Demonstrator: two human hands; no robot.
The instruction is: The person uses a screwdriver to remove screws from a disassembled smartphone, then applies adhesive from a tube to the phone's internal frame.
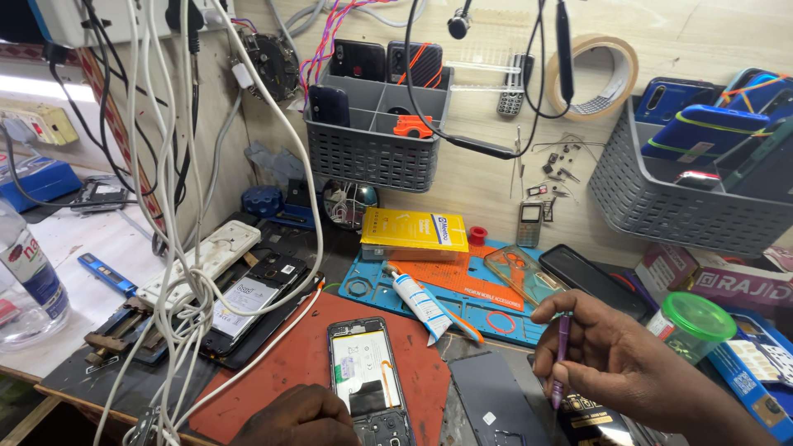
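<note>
Purple-handled tool (561, 357) sits pinched pen-style in the right hand (615, 355) at lower right, while the left hand (299, 417) curls onto the opened phone (368, 381) bottom-centre, probably steadying it.

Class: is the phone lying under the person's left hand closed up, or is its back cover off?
Off: the phone shows its battery and circuit board.
</note>
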